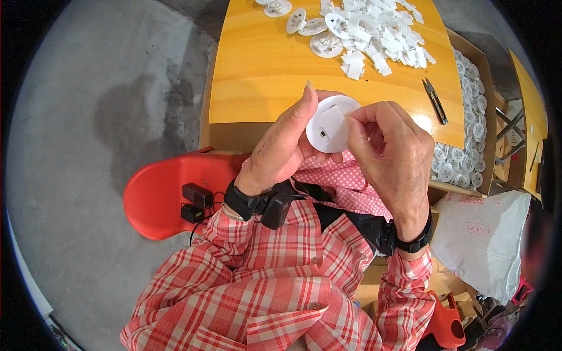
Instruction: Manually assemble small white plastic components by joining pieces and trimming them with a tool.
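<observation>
My left hand (285, 136) holds a round white plastic disc (319, 120) in front of my chest, its thumb at the near rim and its fingers behind. On the disc's face are a raised rectangular panel and a small dark slot. My right hand (393, 146) is closed in a pinch at the disc's right side, thumb and forefinger against the panel's edge. Whatever small piece may sit between those fingertips is hidden. Beyond both hands lies a heap of white plastic pieces (383, 35) on the yellow tabletop (252, 70), with several white discs (325, 44) beside it.
Black thread snips (435, 101) lie near the table's right edge. A cardboard box (489, 117) full of white discs stands to the right, with a white plastic bag (480, 240) nearer me. On the left, a red chair (155, 187) carries black adapters (198, 195) and a cable.
</observation>
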Motion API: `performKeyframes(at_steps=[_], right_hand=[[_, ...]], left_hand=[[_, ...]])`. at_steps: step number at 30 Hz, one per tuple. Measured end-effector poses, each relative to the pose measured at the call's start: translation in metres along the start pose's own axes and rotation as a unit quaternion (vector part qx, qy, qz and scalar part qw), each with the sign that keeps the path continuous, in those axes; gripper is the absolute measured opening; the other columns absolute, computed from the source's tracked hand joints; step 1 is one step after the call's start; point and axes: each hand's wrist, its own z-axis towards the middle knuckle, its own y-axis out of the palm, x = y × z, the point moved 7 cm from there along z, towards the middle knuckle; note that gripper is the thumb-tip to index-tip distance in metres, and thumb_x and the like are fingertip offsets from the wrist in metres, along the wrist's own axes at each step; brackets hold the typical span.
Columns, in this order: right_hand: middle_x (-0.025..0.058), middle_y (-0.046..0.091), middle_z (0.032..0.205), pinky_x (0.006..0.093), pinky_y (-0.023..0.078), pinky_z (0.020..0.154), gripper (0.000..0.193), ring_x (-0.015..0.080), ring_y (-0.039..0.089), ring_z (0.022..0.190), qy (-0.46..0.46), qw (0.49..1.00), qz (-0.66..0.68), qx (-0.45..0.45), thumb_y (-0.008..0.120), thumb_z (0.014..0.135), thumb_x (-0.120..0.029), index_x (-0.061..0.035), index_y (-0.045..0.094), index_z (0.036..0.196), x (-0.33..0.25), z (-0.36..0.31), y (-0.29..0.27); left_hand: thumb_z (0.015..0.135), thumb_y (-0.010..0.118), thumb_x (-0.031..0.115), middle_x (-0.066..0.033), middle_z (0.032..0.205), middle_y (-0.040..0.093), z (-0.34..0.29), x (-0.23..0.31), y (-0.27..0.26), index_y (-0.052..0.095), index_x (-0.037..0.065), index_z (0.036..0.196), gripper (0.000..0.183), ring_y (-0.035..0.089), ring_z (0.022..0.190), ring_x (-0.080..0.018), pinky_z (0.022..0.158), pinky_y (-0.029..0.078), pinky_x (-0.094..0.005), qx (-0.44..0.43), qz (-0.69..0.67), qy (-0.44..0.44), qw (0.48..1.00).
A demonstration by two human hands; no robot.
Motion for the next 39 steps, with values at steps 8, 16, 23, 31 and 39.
performKeyframes(at_steps=[8, 16, 23, 31, 39], right_hand=[[0.0092, 0.057, 0.068, 0.0325, 0.047, 0.052, 0.012, 0.0239, 0.06, 0.058, 0.0, 0.999, 0.031, 0.014, 0.067, 0.072, -0.004, -0.0035, 0.055, 0.074, 0.0, -0.001, 0.001], [0.0081, 0.055, 0.065, 0.0297, 0.047, 0.052, 0.021, 0.0199, 0.057, 0.055, 0.057, 0.996, 0.062, 0.012, 0.07, 0.074, -0.008, -0.0042, 0.051, 0.083, 0.012, -0.002, 0.008], [0.0045, 0.058, 0.068, 0.0245, 0.045, 0.052, 0.017, 0.0108, 0.057, 0.059, 0.125, 0.975, 0.185, 0.002, 0.067, 0.081, -0.008, -0.002, 0.055, 0.092, 0.032, -0.006, 0.013], [0.0059, 0.061, 0.079, 0.0222, 0.046, 0.054, 0.025, 0.0086, 0.056, 0.066, 0.138, 0.948, 0.287, -0.01, 0.068, 0.082, -0.01, -0.0001, 0.057, 0.102, 0.035, -0.023, 0.031], [0.0031, 0.061, 0.087, 0.0185, 0.046, 0.057, 0.034, 0.005, 0.053, 0.071, 0.142, 0.962, 0.232, -0.026, 0.067, 0.082, -0.004, 0.001, 0.054, 0.113, 0.029, -0.025, 0.023]], left_hand=[[0.097, 0.028, 0.052, -0.0088, 0.104, 0.061, -0.001, 0.002, 0.001, 0.05, 0.002, 0.121, 0.06, 0.061, 0.087, -0.0162, 0.07, 0.052, -0.029, -0.001, -0.03, 0.003, 1.0], [0.098, 0.027, 0.05, -0.0094, 0.106, 0.06, 0.001, -0.001, -0.005, 0.046, 0.001, 0.123, 0.058, 0.061, 0.091, -0.0179, 0.07, 0.054, -0.0307, -0.042, -0.091, 0.016, 0.995], [0.097, 0.043, 0.033, -0.009, 0.109, 0.058, 0.0, 0.003, -0.006, 0.042, 0.003, 0.124, 0.04, 0.062, 0.09, -0.0178, 0.07, 0.054, -0.0297, -0.002, 0.001, 0.029, 1.0], [0.096, 0.049, 0.025, -0.0088, 0.106, 0.059, 0.003, 0.002, -0.007, 0.046, 0.003, 0.121, 0.034, 0.062, 0.089, -0.0157, 0.061, 0.056, -0.0277, 0.049, 0.041, 0.127, 0.99], [0.094, 0.052, 0.021, -0.0101, 0.087, 0.063, -0.006, 0.011, 0.002, 0.046, 0.002, 0.12, 0.033, 0.059, 0.051, -0.0104, 0.038, 0.046, -0.019, 0.061, 0.175, 0.103, 0.977]])
